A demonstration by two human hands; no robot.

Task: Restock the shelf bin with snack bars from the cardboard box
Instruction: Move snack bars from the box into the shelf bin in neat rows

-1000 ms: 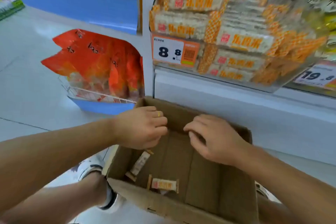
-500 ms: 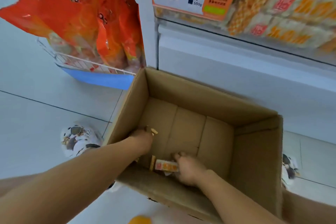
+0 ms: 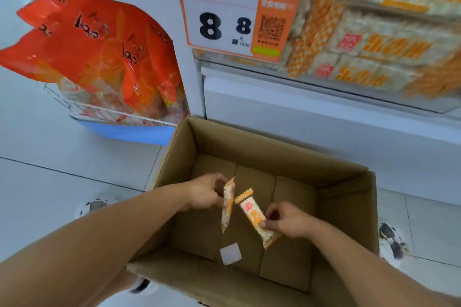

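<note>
Both hands, left hand (image 3: 205, 193) and right hand (image 3: 287, 219), are each pinching one snack bar (image 3: 228, 203) upright-ish over the cardboard box (image 3: 349, 207), shelf bin (image 3: 374, 32) lying upper right.

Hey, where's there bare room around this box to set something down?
The cardboard box floor is bare except a white square near its front wall. Open floor tiles lie left of it, below the wire rack. The shelf bin above is crowded with bars.
</note>
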